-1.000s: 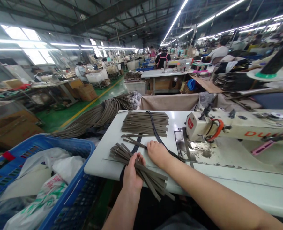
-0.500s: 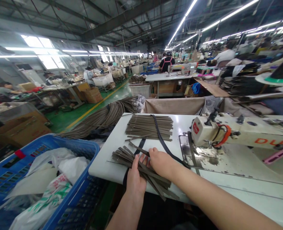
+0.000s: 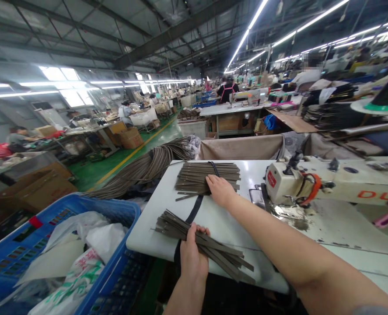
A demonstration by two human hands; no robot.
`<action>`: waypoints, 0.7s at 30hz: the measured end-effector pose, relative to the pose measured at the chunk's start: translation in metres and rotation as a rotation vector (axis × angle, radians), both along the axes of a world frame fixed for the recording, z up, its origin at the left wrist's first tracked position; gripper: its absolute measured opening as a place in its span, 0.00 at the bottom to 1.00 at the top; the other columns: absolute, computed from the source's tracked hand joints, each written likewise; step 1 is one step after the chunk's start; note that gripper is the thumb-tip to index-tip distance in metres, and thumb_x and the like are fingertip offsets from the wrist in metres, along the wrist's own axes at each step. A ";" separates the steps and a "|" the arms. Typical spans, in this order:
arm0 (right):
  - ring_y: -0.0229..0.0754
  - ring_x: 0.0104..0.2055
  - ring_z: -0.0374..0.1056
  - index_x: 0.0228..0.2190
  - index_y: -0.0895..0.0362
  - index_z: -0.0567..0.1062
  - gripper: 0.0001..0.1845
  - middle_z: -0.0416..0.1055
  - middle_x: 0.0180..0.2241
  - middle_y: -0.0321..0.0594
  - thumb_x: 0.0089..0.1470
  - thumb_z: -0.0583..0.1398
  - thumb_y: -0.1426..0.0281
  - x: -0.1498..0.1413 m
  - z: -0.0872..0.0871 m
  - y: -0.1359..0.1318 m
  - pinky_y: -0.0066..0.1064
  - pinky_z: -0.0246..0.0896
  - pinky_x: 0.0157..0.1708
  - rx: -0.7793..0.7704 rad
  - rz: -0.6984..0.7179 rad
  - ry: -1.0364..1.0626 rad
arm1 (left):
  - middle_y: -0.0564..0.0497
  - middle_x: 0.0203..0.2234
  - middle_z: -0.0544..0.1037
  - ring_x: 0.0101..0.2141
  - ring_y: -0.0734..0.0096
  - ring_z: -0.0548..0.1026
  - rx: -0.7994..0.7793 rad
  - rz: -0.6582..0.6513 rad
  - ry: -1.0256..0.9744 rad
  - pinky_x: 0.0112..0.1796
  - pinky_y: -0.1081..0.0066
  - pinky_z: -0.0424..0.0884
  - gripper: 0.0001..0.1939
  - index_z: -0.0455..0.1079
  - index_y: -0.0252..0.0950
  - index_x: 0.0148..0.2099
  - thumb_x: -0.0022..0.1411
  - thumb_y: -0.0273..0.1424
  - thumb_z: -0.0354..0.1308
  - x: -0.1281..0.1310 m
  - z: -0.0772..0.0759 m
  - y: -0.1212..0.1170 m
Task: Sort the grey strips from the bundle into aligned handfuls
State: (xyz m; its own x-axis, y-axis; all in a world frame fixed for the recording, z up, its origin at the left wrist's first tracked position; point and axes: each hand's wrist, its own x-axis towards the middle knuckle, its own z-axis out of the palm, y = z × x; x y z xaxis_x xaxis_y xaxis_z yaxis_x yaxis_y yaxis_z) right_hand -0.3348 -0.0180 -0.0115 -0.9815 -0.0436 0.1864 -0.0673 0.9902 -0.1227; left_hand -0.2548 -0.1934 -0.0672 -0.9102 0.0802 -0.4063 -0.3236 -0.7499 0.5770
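My left hand (image 3: 195, 256) is closed around a fanned bundle of flat grey-brown strips (image 3: 172, 225) at the table's near edge. The bundle's right ends stick out past the hand. My right hand (image 3: 220, 190) reaches over a flatter pile of similar strips (image 3: 192, 176) farther back on the white table (image 3: 151, 218). Its fingers are bent together against the pile, and what they grip, if anything, is hidden. A dark strap (image 3: 194, 209) runs between the pile and the bundle. Another dark strap (image 3: 214, 167) crosses the pile and passes under my right hand.
A sewing machine (image 3: 290, 183) stands on the right of the table. To the left, a blue basket (image 3: 105, 267) holds plastic bags. Long bunched strips (image 3: 141, 168) lie behind it. A fabric-covered bin (image 3: 239, 148) is beyond the table; people work at stations farther away.
My right hand has moved away from the bundle, up and back onto the flat pile. My left hand still holds the bundle, now slightly lower and to the right in view.
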 end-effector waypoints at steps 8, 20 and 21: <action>0.50 0.52 0.67 0.49 0.62 0.73 0.15 0.71 0.47 0.52 0.63 0.53 0.77 0.034 -0.024 -0.026 0.37 0.60 0.53 -0.033 0.018 -0.043 | 0.52 0.26 0.72 0.28 0.75 0.73 0.010 -0.004 -0.035 0.37 0.69 0.78 0.07 0.69 0.33 0.31 0.61 0.26 0.63 0.001 0.003 0.002; 0.43 0.45 0.74 0.43 0.55 0.78 0.11 0.79 0.42 0.42 0.62 0.57 0.70 0.050 -0.019 -0.026 0.29 0.61 0.42 -0.271 -0.104 -0.217 | 0.52 0.26 0.73 0.27 0.74 0.74 0.048 0.041 -0.054 0.35 0.67 0.78 0.07 0.69 0.32 0.32 0.58 0.26 0.66 0.005 0.006 0.002; 0.43 0.44 0.74 0.44 0.55 0.77 0.11 0.79 0.42 0.43 0.63 0.56 0.70 0.051 -0.019 -0.027 0.30 0.61 0.41 -0.280 -0.126 -0.215 | 0.52 0.26 0.73 0.27 0.73 0.74 0.054 0.045 -0.051 0.35 0.66 0.78 0.08 0.69 0.32 0.32 0.58 0.26 0.66 0.005 0.006 0.002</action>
